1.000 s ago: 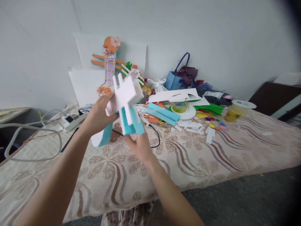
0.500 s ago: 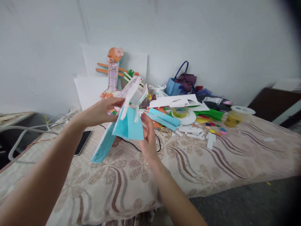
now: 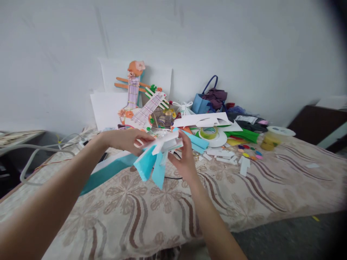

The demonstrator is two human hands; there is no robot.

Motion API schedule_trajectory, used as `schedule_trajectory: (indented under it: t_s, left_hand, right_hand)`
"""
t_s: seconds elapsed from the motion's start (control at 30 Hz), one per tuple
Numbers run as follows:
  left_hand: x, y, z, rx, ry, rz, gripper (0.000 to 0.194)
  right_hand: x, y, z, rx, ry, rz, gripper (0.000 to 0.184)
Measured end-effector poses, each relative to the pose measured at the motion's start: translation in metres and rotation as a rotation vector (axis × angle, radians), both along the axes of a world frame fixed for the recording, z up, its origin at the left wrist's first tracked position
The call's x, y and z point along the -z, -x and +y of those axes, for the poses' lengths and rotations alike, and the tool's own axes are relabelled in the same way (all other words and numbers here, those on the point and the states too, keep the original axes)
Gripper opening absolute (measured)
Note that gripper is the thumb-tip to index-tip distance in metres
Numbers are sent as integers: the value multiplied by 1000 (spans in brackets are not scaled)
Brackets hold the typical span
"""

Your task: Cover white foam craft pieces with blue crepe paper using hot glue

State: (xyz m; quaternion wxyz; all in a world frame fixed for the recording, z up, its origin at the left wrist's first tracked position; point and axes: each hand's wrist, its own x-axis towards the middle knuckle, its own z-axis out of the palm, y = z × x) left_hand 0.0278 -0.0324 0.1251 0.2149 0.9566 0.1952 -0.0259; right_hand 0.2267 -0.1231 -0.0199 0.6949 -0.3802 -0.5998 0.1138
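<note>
Grip: left hand [image 3: 130, 141] and right hand [image 3: 185, 155] both grasping white-and-blue craft piece [image 3: 162, 146] | held above patterned cloth [image 3: 168, 224]

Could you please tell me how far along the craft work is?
The orange-topped model and the checked model look done, with flowers attached. The left hand and right hand hold a white-and-blue model. Its blue flaps stick out and no flowers show on it, so closing and decorating are probably left.

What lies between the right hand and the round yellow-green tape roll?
In the head view, a folded turquoise sheet and a white disc's edge lie between the right hand and the tape roll.
</note>
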Motion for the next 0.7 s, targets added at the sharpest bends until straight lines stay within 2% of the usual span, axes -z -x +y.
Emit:
schedule_trajectory:
  t_s: [0.13,0.23,0.3,0.4,0.5,0.57,0.63,0.7]
  left_hand:
    - [10,-16,8,16,124,157,46]
    - [21,-32,19,22,147,231,49]
    - [27,-43,26,11,132,257,49]
    - [32,-51,30,-34,59,235,52]
    - [38,-50,23,-62,-30,188,55]
    - [47,-46,14,-50,-77,163,55]
    - [61,-40,4,-31,-238,66,51]
    - [75,-34,-4,-65,-290,28,34]
  right_hand:
    - [10,-20,-10,80,2,-139,65]
    - [20,-30,-15,73,29,-249,47]
    - [31,-34,-16,97,60,-200,37]
    - [50,-36,-17,181,141,-57,35]
    - [64,-33,-21,265,221,36,38]
    - [69,-28,-25,295,276,57,39]
    - [71,-24,-33,319,331,37,38]
    - [71,-18,-42,342,384,4,37]
